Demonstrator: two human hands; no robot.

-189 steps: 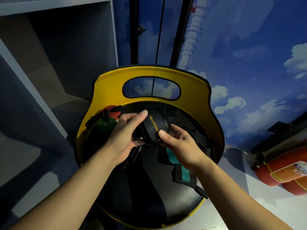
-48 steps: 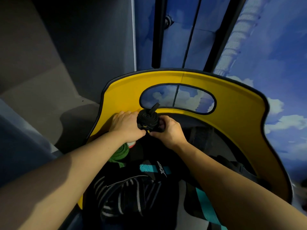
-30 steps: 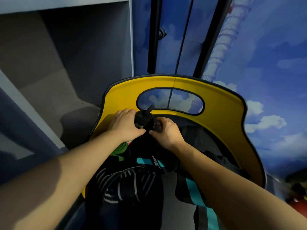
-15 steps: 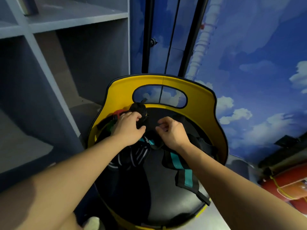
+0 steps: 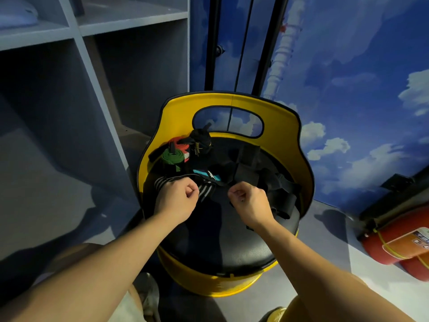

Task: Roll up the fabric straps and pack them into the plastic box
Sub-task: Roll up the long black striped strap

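Observation:
A yellow stool with a black seat holds the straps. A rolled black strap stands at the back of the seat, beside a green roll and a red roll. Loose black straps and a teal-and-black strap lie in a heap mid-seat. My left hand grips a black-and-white striped strap, which shows on both sides of the fist. My right hand is curled and seems to pinch dark fabric from the heap.
A grey shelf unit stands close on the left. Two red fire extinguishers lie on the floor at the right. A blue sky-painted wall is behind the stool. My knees are at the bottom edge.
Both hands have let go of the rolled black strap, which now stands by the green and red rolls. The hands moved toward me onto the loose straps. The view has pulled back.

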